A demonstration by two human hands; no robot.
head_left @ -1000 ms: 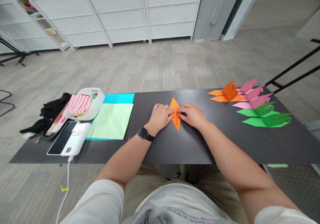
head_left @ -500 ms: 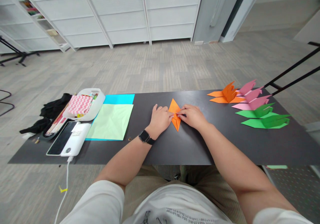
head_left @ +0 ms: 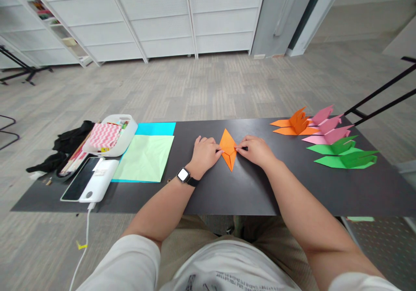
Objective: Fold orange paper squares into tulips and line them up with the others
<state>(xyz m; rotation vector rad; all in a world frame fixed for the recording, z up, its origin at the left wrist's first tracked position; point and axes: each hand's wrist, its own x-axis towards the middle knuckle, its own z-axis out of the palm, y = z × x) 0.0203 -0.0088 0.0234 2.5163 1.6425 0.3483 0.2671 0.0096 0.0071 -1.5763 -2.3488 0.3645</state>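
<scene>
An orange folded paper lies on the dark table as an upright diamond, with crease lines and a split in its lower half. At its left corner my left hand, wearing a watch on the wrist, closes thumb and forefinger on the edge. My right hand pinches the opposite corner between thumb and fingertips. Both side corners are partly covered by the fingers; the top and bottom points show fully.
Folded paper birds in orange, pink and green stand at the right. To the left lie light green sheets over blue paper, a white basket, a phone and a cabled white power bank.
Both hands have drawn apart from the middle of the orange paper to its side corners, uncovering its centre. The paper itself stays in nearly the same place.
</scene>
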